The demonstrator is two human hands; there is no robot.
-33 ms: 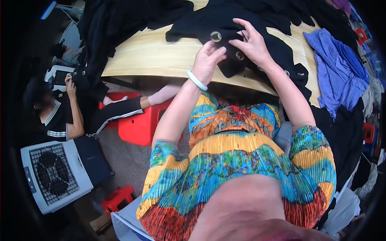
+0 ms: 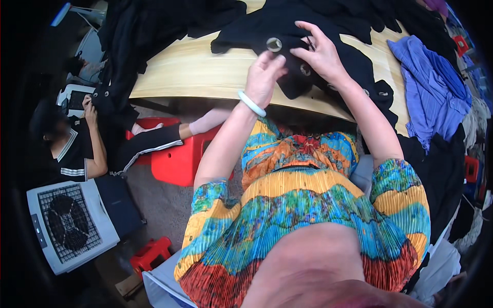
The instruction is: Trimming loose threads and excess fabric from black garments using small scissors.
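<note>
A black knitted-looking garment (image 2: pixel 246 31) lies spread on the wooden table in front of me, with large round buttons on it. My left hand (image 2: pixel 261 79), a pale bangle (image 2: pixel 251 104) at its wrist, pinches the garment just below one button (image 2: pixel 274 44); its fingertips are blurred. To the right, my right hand (image 2: pixel 323 56) hovers over the cloth, index finger raised, thumb and bent fingers close together. A small dark sliver shows between them, too small to name. Another button (image 2: pixel 305 69) sits below that hand.
More black garments cover the far table (image 2: pixel 179 66) edge. A purple-blue garment (image 2: pixel 429 87) lies at the right. On the left a person (image 2: pixel 72 143) handles buttoned black cloth, legs stretched over red stools (image 2: pixel 177 164). A grey fan unit (image 2: pixel 72 223) and a small red stool (image 2: pixel 150 255) stand below.
Both hands, with the cloth and buttons, have shifted very slightly away from me. My left fingertips are more blurred now.
</note>
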